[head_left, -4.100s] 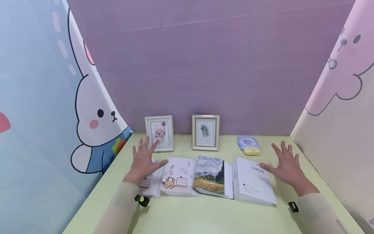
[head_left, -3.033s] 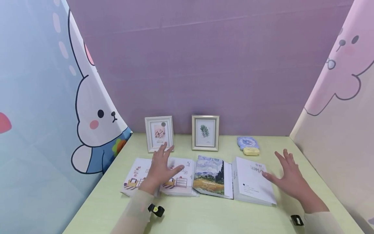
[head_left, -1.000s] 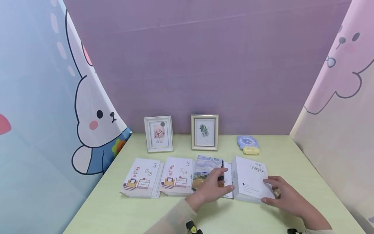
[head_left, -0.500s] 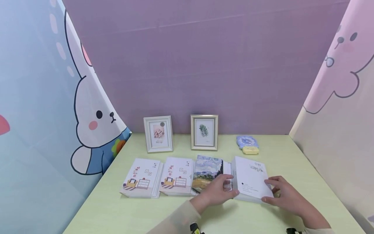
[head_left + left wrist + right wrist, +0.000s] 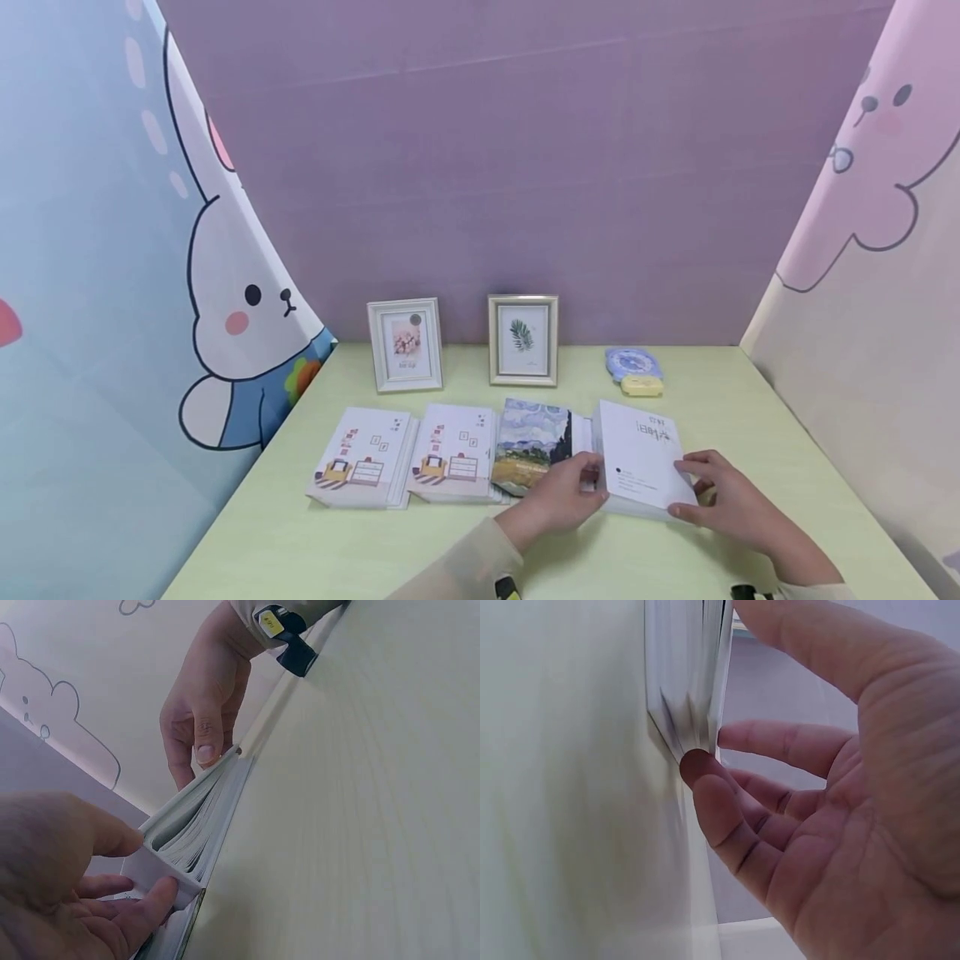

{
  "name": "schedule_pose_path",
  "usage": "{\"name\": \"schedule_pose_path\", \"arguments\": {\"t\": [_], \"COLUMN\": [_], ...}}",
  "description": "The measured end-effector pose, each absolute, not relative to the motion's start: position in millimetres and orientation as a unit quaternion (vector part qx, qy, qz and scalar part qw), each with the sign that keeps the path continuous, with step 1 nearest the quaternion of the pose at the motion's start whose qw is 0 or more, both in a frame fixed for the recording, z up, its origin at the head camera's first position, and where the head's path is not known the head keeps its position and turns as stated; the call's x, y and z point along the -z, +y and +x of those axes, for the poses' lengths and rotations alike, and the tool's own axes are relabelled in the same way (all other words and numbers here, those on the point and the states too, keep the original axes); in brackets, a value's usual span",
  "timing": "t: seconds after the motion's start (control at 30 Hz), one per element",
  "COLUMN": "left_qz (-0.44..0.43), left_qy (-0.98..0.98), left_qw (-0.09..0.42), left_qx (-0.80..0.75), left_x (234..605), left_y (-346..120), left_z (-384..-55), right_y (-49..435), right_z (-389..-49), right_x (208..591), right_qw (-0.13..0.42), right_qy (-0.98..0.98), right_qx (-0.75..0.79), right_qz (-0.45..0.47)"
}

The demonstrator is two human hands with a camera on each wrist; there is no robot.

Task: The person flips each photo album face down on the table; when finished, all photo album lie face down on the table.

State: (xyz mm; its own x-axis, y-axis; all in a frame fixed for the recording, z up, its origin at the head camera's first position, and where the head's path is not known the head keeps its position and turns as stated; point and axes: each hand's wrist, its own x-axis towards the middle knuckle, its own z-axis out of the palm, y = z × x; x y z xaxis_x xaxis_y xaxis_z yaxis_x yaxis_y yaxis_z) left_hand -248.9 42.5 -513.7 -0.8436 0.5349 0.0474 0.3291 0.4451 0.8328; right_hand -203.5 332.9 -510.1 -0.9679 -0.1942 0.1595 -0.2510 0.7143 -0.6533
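A thick white photo album [image 5: 647,467] with dark lettering lies at the right end of a row. My left hand [image 5: 558,498] holds its left side; the left wrist view shows the thumb and a finger against the spine [image 5: 169,868]. On the opposite side, my right hand [image 5: 738,507] grips the loose edge, thumb at the near corner and fingers curled at the pages [image 5: 686,675]. To the left lies an album with a painted landscape cover [image 5: 531,446], partly hidden by my left hand. Two albums with a drawn room on the cover, one [image 5: 453,450] beside the other [image 5: 363,454], complete the row.
Behind the row stand a white picture frame [image 5: 372,350] with pink flowers and a gold-rimmed frame [image 5: 492,346] with a leaf print. A blue round item [image 5: 633,363] and a small yellow case [image 5: 642,386] lie back right. Printed cloth walls [image 5: 525,167] enclose the table [image 5: 420,550].
Both hands came down from hovering above the table. The left moved right to the white album's spine, the right moved to its outer edge. The album has shifted slightly left.
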Motion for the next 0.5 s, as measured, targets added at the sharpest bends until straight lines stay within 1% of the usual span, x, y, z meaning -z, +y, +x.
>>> {"name": "schedule_pose_path", "arguments": {"t": [0.17,0.5], "left_qz": [0.248,0.241], "left_qy": [0.837,0.807], "left_qw": [0.116,0.111], "left_qx": [-0.475,-0.527], "left_x": [513.4,510.7], "left_y": [42.4,41.7], "left_z": [-246.9,-239.6], "right_y": [333.4,334.9], "right_z": [-203.1,-202.6], "right_x": [508.2,511.1], "right_qw": [0.029,0.034], "right_qy": [-0.921,-0.902], "right_qx": [-0.366,-0.409], "right_qz": [0.132,0.132]}}
